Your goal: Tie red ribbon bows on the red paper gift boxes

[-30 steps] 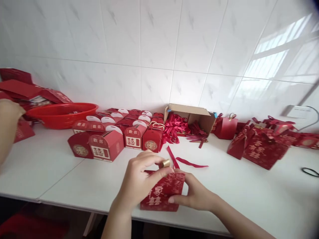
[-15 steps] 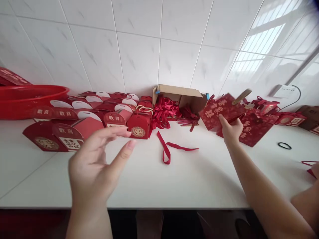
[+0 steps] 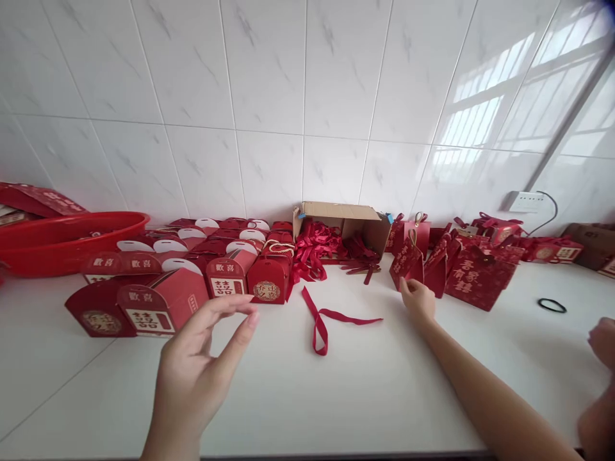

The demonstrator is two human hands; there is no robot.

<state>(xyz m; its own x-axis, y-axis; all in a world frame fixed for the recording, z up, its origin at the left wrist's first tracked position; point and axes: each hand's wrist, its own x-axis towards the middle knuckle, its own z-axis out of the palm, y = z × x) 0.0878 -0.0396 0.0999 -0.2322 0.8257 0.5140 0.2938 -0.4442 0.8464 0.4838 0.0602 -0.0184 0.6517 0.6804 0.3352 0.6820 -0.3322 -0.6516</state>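
My right hand [image 3: 419,301] is closed at the lower corner of a small red gift bag [image 3: 406,261] with gold characters and a loop on top. This bag stands on the white table beside other red gift bags. My left hand [image 3: 206,365] is raised above the table, thumb and fingers apart, with nothing between them. Behind its fingertips stands a red gift box [image 3: 266,282] with a gold emblem and a cord on top. A looped red ribbon [image 3: 321,330] lies between my two hands.
Several red gift boxes [image 3: 166,298] stand at left near a red basin [image 3: 72,246]. An open cardboard box [image 3: 343,210] of ribbons sits against the tiled wall. A black hair tie [image 3: 552,305] lies at right. Another person's hand [image 3: 603,342] shows at the right edge.
My right hand has lowered the gift bag from the air onto the table, left of the other bags. The left hand stays raised and empty. The view has tilted upward.
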